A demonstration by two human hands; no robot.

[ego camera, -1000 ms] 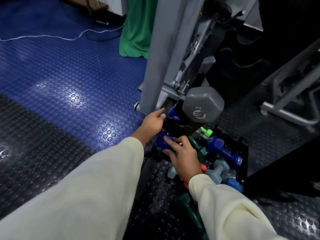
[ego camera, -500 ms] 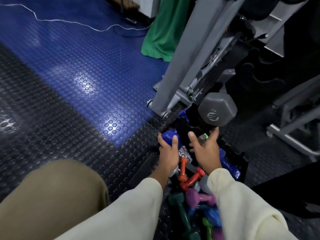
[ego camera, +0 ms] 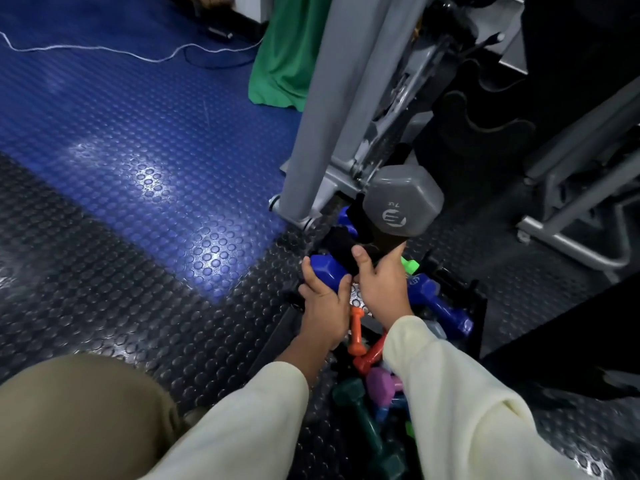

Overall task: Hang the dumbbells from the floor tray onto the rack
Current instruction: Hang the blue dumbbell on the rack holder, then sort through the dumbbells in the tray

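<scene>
The left hand gripped a blue dumbbell by its head, just above the floor tray — the right hand curled round the black rack beside it. A grey dumbbell hung just above, other colours heaped in the tray.

Green cloth, white cable

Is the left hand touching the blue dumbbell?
Touching. The head view shows the left hand with fingers and thumb wrapped round the blue dumbbell.
</scene>
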